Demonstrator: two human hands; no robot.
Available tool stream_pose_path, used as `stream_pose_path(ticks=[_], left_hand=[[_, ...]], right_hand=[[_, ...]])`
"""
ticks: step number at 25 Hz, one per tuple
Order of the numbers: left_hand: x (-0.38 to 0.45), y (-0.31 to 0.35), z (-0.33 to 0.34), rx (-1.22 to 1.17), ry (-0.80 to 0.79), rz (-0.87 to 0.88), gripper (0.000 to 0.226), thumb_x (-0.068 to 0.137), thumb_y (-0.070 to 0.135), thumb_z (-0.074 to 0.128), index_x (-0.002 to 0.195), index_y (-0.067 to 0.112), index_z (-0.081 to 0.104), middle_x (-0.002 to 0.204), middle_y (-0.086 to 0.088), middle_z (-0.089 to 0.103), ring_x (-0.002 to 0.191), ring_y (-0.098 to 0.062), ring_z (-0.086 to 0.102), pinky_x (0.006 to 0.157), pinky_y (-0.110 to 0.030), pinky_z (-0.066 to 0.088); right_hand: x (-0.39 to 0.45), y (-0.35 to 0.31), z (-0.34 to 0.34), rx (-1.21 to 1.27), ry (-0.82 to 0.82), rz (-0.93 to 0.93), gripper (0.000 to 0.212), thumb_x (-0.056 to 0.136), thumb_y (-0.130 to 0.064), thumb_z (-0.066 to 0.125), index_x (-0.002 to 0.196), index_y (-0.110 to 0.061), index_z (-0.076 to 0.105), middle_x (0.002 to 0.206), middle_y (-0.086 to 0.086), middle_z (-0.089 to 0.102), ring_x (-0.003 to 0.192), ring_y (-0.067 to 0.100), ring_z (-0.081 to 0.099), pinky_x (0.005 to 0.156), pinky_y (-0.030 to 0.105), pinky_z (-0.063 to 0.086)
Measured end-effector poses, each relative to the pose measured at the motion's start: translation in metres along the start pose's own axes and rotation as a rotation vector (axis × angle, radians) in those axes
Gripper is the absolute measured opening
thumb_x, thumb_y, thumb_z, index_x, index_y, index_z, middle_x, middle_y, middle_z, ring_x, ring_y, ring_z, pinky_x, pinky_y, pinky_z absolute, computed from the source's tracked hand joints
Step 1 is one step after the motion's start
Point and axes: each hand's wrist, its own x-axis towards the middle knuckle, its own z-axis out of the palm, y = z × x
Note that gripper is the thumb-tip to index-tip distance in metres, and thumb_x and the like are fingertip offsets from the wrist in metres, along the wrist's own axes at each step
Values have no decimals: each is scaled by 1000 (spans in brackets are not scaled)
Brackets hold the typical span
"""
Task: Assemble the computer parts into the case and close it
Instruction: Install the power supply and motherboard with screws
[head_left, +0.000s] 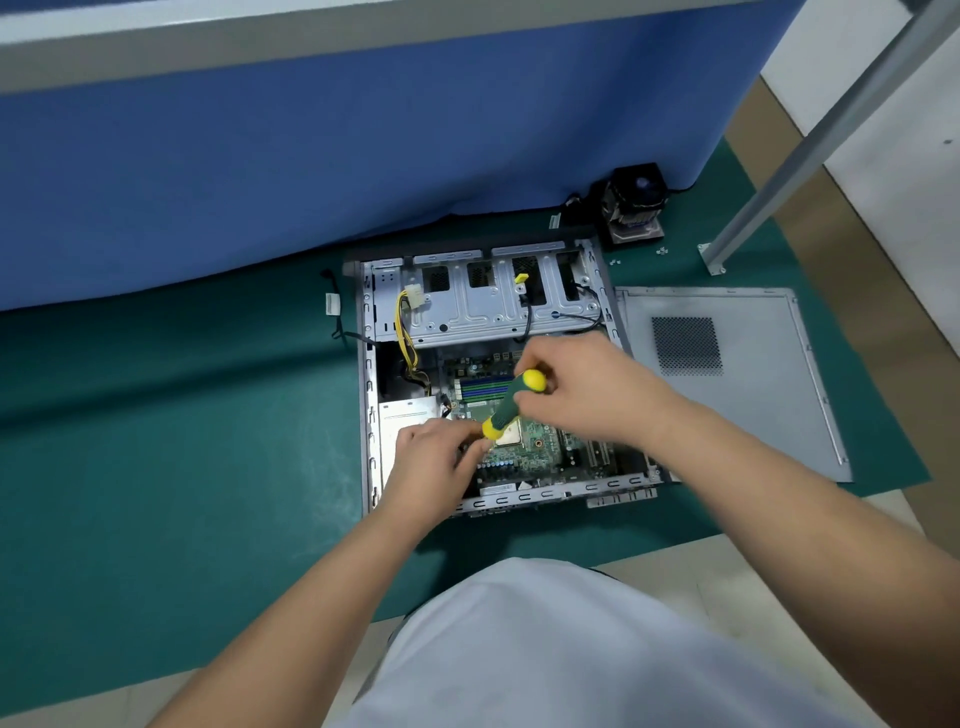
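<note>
Open case (366, 395) reached from above; motherboard (545, 447) access narrowed by drive cage (483, 306), cables (408, 338) and both hands. Green mat (182, 441) left unobstructed; side panel (727, 384) lying right.

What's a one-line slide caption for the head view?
Right hand and left hand guide a screwdriver onto the motherboard in the open case.

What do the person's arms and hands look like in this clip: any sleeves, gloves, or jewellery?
Both forearms are bare as far as the frame shows them, with no sleeve reaching into view. The left hand and the right hand wear no gloves, and no watch, ring or wristband shows. The only clothing visible is a pale grey-white garment at the bottom of the view.
</note>
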Motion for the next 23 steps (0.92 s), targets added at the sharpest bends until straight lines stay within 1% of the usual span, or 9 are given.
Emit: stream_pose_path(ticks=[3,5,7,10,13,15,17,20,23], left_hand=[[20,15,-5,-21,42,135,18,101,28,60,112,20,73,95,7,68,87,-19,62,81,-40,48],[34,22,-6,93,50,272,20,102,28,59,113,19,73,97,4,69,86,-23,63,76,-37,45],[48,28,-6,215,42,374,21,103,33,57,114,24,72,99,8,69,89,-20,65,79,-37,43],[64,19,-10,392,-65,269,34,101,42,56,133,32,61,126,11,66,119,-16,60,101,-41,40],[71,-2,-17,713,-356,70,46,95,46,58,139,31,54,139,5,58,135,-20,47,110,-44,33],[69,-5,-19,866,-483,57,32,94,37,58,123,29,65,130,3,61,128,-23,48,103,-42,37],[67,-2,-18,963,-496,116,25,92,26,57,114,26,68,123,3,64,121,-23,48,97,-40,38],[69,4,-18,1055,-538,183,30,91,19,57,119,24,67,125,1,60,122,-23,45,97,-39,36],[74,10,-18,1121,-636,194,33,91,19,58,123,22,65,130,-1,56,126,-24,41,100,-40,36]], right_hand=[[-5,29,-16,-33,-111,81,20,83,-40,63,100,-33,56,86,-14,58,77,6,56,61,29,44],[-9,42,-10,-98,-245,114,25,85,-45,63,106,-32,57,88,-13,58,79,10,58,66,31,48],[-14,51,6,-103,-279,151,24,88,-51,65,98,-29,60,83,-7,60,76,13,60,68,34,52],[-17,71,22,-176,-231,232,28,94,-51,62,83,-27,56,79,-4,58,73,15,58,61,32,46],[-20,95,28,-230,-130,305,26,98,-49,58,87,-26,51,81,-4,58,78,21,60,62,32,45],[-20,107,35,-271,-14,243,26,98,-51,55,89,-27,51,86,-5,61,92,22,58,74,34,43],[-15,115,44,-324,92,147,29,97,-57,53,91,-28,59,94,-7,65,114,21,49,95,38,33],[-7,125,57,-306,70,83,38,97,-62,46,92,-30,64,110,-5,71,142,18,36,119,36,7],[-5,129,70,-331,75,65,51,100,-64,37,103,-25,71,115,-3,72,144,14,38,126,40,-5]])
